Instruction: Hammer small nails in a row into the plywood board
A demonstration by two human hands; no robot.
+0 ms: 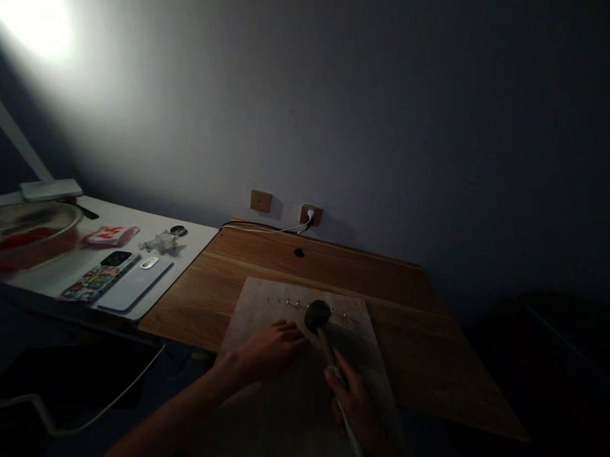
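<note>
My right hand (353,393) is wrapped round the handle of a mallet (318,316) with a dark, round head. The handle is wood near the head and paler lower down. The mallet's head is over a row of small shiny nails (288,302) standing in a pale wooden board (252,300), and it hides part of the row. Whether the head touches a nail, I cannot tell. My left hand (276,346) lies on the board left of the mallet, fingers loosely bent and pointing right, with nothing visible in them. The lower board is in deep shadow.
Beneath the board is a brown wooden desk (414,358) against the wall. On a white table (159,223) at left are a large bowl (70,233), a laptop-like slab (137,284), a sticker-covered case (94,279) and a lamp (48,189). A charger (310,215) with cables fills one socket.
</note>
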